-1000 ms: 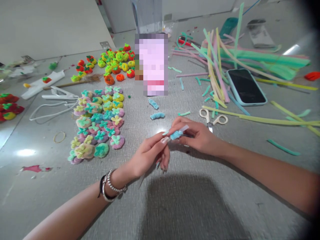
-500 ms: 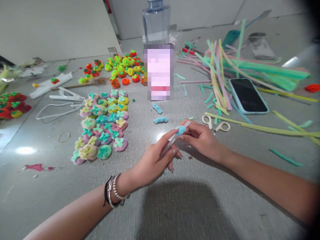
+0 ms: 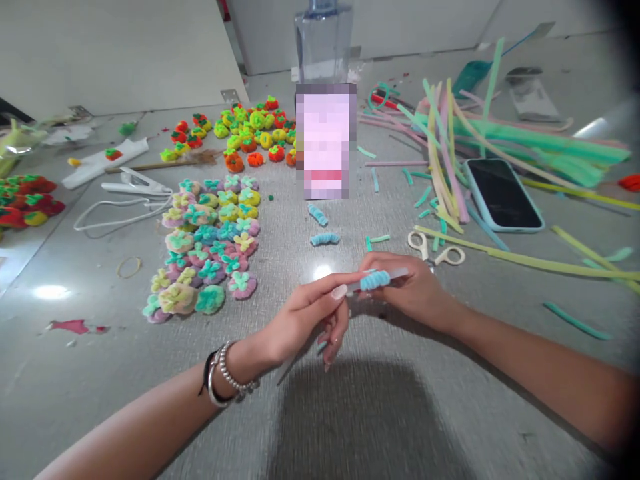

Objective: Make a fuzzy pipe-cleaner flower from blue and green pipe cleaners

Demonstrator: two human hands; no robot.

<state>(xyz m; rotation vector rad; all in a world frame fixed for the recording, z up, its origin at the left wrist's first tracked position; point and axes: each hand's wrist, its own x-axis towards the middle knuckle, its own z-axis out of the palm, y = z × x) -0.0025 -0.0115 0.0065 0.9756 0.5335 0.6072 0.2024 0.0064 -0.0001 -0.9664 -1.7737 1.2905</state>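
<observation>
Beside left hand point(image 3: 300, 321) pinching the stick point(image 3: 398, 273), right hand point(image 3: 417, 291) grips its blue coil point(image 3: 375, 280).

Scissors point(image 3: 434, 248) left of phone point(image 3: 503, 194)

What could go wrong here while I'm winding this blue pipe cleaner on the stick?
The coil sits near the free end of the stick, so it might slide off or spring loose if the right hand eases its pinch. The left hand grips the stick by fingertips only; it could twist or slip. The scissors lie beyond the right hand, tips toward it, and might get bumped.
</observation>
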